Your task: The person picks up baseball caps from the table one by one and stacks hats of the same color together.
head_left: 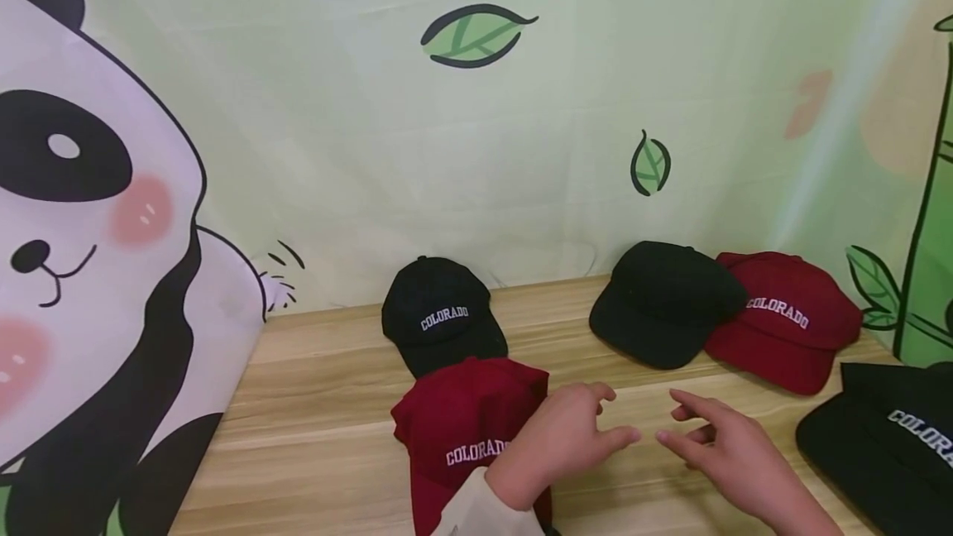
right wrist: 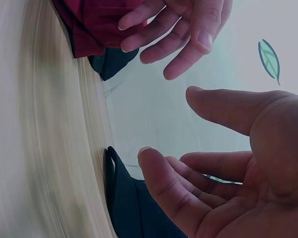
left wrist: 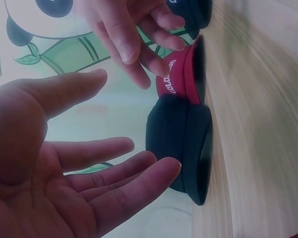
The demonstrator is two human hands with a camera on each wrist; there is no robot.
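Note:
My left hand (head_left: 562, 437) hovers over the right side of a red cap (head_left: 439, 412) lettered COLORADO, its fingers relaxed and holding nothing. Facing it across a small gap is my right hand (head_left: 725, 453), also bare, with loosely bent fingers. Behind the red cap sits a black COLORADO cap (head_left: 435, 296), its brim partly covered by that red one. Beyond the hands, a plain-looking black cap (head_left: 663, 304) overlaps a second red COLORADO cap (head_left: 789, 321). In the left wrist view both palms face each other, with the black cap (left wrist: 171, 134) behind the fingers.
Another black COLORADO cap (head_left: 878, 445) lies at the right edge, cut off by the frame. The wooden table (head_left: 313, 437) meets a pale green backdrop (head_left: 335, 106) printed with a panda and leaves.

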